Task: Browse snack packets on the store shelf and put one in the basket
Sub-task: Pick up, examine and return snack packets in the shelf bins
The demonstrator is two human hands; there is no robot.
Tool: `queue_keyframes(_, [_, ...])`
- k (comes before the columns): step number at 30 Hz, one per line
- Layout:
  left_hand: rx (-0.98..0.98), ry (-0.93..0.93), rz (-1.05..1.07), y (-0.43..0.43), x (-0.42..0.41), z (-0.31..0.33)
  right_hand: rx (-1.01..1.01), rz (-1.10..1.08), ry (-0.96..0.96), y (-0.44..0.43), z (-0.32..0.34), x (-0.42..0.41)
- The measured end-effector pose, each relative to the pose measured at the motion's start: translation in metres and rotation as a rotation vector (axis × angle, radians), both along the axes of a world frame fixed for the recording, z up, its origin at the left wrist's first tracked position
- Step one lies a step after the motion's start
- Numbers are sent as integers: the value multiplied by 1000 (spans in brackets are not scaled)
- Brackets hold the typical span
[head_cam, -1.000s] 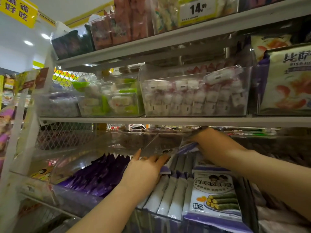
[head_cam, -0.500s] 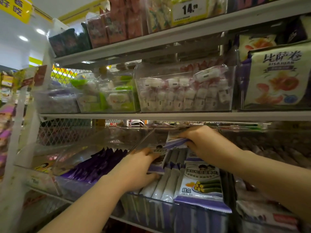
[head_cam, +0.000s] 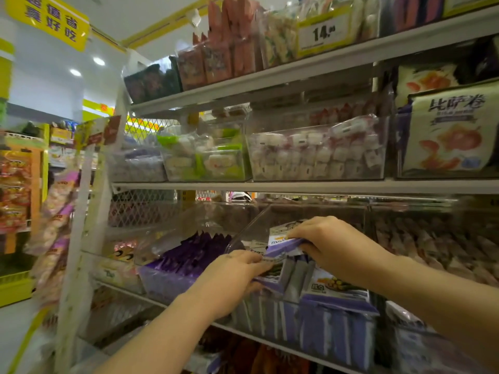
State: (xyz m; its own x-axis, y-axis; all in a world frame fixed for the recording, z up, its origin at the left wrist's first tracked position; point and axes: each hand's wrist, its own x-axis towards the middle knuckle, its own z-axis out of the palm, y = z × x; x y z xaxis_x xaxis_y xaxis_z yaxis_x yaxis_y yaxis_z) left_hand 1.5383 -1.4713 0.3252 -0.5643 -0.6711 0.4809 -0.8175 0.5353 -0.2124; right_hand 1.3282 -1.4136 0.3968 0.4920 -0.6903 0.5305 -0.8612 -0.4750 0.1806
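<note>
Store shelf [head_cam: 297, 186], six o'clock bin [head_cam: 310, 327]: right hand [head_cam: 332, 247] fingers pinch upper packet [head_cam: 283, 242] by its seam, left hand [head_cam: 232, 276] grips lower packet [head_cam: 271, 270]; both judged light, pliable.

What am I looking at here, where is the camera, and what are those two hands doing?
There is no machine here: these are a person's two bare hands, filmed by one camera worn on the head, looking forward and down. The store shelves hold clear bins of snack packets. The right hand pinches a purple-and-white packet, lifted above its clear bin. The left hand grips a second packet in the same bin. Beside that bin lie dark purple packets. No basket shows in this picture.
</note>
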Motion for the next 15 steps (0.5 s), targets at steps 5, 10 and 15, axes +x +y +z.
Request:
queue_keyframes(5, [-64, 77, 118, 5, 3, -2, -19, 10, -23, -2, -3, -6])
queue_keyframes(10, [4, 137, 83, 22, 5, 4, -33, 63, -30, 2, -8, -6])
queue_keyframes(15, [123, 170, 37, 30, 17, -3, -112, 133, -75, 7, -13, 5])
